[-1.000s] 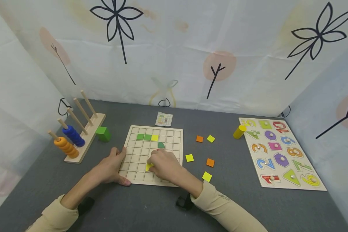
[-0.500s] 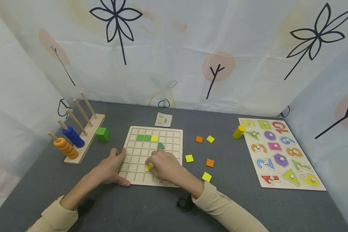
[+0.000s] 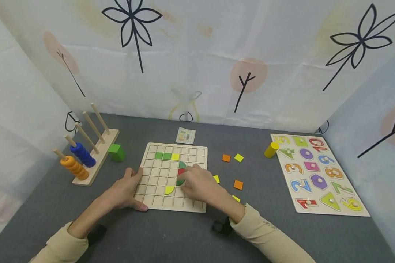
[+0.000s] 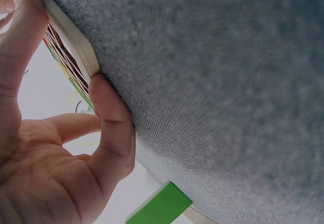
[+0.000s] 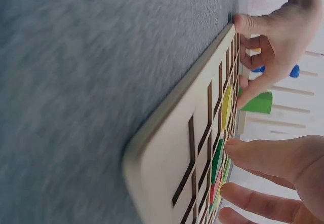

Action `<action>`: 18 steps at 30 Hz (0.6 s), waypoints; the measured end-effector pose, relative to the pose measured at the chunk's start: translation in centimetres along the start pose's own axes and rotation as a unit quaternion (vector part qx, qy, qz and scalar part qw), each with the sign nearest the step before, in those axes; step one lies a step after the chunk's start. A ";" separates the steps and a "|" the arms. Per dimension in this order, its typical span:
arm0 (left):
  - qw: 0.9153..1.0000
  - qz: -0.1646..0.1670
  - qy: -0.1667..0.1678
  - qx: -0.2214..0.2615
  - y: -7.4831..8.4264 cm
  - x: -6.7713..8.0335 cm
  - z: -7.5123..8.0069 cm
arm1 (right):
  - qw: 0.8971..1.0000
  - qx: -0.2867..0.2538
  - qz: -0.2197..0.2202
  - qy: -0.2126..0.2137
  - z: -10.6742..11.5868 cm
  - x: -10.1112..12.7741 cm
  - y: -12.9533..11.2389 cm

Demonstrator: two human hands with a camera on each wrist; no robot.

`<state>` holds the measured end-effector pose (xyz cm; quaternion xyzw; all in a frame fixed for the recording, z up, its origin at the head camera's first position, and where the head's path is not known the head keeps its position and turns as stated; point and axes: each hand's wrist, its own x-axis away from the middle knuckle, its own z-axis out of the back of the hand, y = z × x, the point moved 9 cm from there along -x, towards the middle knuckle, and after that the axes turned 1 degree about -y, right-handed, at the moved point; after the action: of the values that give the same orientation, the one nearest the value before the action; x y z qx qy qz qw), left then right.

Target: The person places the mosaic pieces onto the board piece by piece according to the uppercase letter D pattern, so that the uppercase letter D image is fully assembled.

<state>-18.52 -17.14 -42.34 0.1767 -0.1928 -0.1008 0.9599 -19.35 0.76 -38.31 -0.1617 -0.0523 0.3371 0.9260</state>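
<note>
My left hand holds the wooden grid board at its near left corner, thumb on the front edge and fingers along the left side. Over the board's right half is my right hand, thumb and fingers apart, nothing between them in the right wrist view. Its fingertips are right by a red tile and a dark green rounded tile. Another green rounded tile lies behind the red one. A yellow quarter-round tile lies nearer the front. Two green squares and a yellow square form a row farther back.
Orange tiles and yellow tiles lie right of the board; my right arm partly covers some. Behind it is a pattern card. A peg stand and green block stand left, a yellow cylinder and number puzzle right.
My right hand has moved right and slightly back, off the yellow quarter-round tile, which now shows fully. The red tile and near green tile have come into view. My left hand stays put.
</note>
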 end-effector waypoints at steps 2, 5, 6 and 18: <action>1.000 0.000 -0.001 -0.001 0.0 0.0 0.0 | 1.000 0.007 -0.012 -0.004 0.1 0.4 0.6; 1.000 -0.002 -0.001 0.000 0.0 0.0 0.0 | 0.999 0.015 -0.033 -0.007 0.3 1.0 1.7; 1.000 -0.003 -0.001 0.000 0.0 0.1 0.0 | 0.999 0.015 -0.038 -0.005 0.4 1.3 2.0; 1.000 -0.013 0.001 0.004 0.0 0.1 -0.1 | 0.997 0.021 -0.068 0.014 1.9 4.3 5.1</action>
<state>-18.40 -17.13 -42.36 0.1829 -0.1902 -0.1127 0.9580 -19.53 7.70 -38.31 -0.1429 -0.0430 0.2717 0.9508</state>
